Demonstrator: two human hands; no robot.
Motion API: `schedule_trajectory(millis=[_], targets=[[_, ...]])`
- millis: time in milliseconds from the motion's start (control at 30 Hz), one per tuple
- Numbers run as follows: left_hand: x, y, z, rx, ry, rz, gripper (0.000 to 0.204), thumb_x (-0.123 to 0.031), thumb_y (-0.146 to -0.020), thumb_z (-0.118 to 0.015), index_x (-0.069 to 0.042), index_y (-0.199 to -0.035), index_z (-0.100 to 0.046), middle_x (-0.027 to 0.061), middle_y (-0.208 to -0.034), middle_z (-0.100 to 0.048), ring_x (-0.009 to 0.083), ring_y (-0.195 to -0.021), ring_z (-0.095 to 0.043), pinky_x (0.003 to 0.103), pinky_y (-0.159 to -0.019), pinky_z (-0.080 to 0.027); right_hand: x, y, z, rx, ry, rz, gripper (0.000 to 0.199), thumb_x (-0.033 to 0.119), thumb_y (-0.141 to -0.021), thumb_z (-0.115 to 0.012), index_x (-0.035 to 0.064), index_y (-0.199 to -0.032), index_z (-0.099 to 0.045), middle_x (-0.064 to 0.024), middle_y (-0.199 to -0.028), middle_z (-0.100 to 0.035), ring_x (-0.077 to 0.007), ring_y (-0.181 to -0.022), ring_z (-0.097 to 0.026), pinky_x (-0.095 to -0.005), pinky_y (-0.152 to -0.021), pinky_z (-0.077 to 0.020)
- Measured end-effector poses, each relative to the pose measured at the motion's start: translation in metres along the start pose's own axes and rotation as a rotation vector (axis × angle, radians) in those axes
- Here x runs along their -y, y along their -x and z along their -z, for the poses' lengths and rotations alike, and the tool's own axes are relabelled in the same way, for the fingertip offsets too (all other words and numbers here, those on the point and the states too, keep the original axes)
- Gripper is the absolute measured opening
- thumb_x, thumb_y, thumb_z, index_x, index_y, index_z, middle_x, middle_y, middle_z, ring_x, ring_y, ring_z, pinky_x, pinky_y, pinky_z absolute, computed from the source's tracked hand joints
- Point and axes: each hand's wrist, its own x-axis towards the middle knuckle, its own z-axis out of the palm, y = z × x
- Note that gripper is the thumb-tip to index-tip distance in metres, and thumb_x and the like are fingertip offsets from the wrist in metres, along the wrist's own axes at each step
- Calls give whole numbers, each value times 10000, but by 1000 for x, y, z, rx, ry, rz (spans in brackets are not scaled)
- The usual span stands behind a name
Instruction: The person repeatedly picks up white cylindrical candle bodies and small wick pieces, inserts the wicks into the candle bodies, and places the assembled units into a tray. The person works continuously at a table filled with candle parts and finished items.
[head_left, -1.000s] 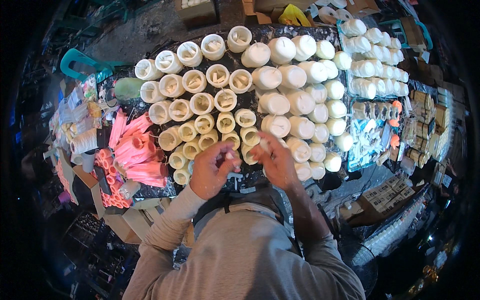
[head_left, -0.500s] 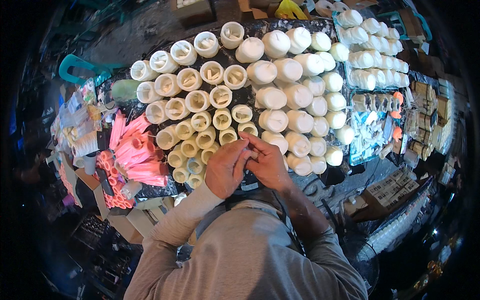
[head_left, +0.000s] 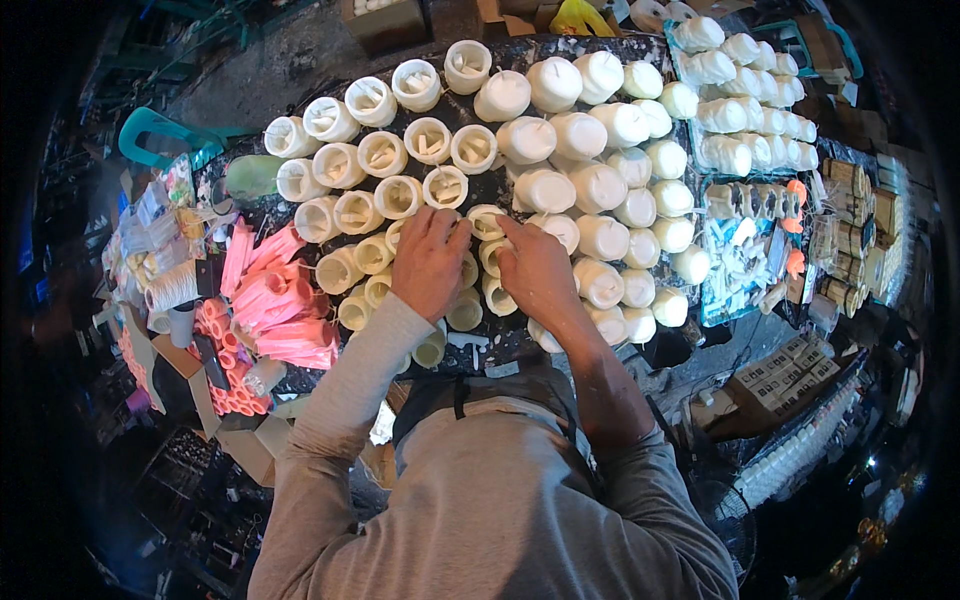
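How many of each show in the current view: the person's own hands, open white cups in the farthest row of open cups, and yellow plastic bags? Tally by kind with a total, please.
Hands: 2 (left hand, right hand)
Open white cups, farthest row: 5
Yellow plastic bag: 1
Total: 8

Greyish-beige long-sleeved shirt (head_left: 490, 500), dark trousers (head_left: 545, 388).

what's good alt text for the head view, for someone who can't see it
A person's left hand and right hand reach over hollow cream cups on a dark table. Rounded white pieces stand right of the cups; pink bundles lie left.
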Motion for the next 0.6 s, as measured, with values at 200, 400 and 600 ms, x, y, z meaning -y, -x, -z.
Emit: schedule_trajectory(millis=[200,400,600], targets=[[6,-5,-9,86,-6,-96,222,-91,-816,-688,-32,-1030,-683,100,-1058,-614,306,-1032,-573,435,-900,-477,-4,10,-6,-134,-156,6,334,127,-907,-705,13,-1221,-693,-235,-1102,-715,-429,-1025,-682,-477,-888,-538],[11,-9,-17,57,-21,-145,244,-77,-770,-668,-37,-1010,-690,90,-1055,-615,294,-1029,-567,437,-892,-475,-16,24,-3,-157,-288,-18,262,163,-913,-729,13,-1127,-729,-226,-1109,-731,-397,-1026,-703,-442,-909,-544],[19,-18,-20,86,-44,-229,237,-80,-772,-667,-59,-1007,-696,86,-1051,-613,292,-1041,-566,430,-887,-481,-21,33,-3,-117,-329,-71,244,110,-907,-733,2,-1125,-735,-215,-1055,-753,-367,-979,-728,-420,-895,-555]])
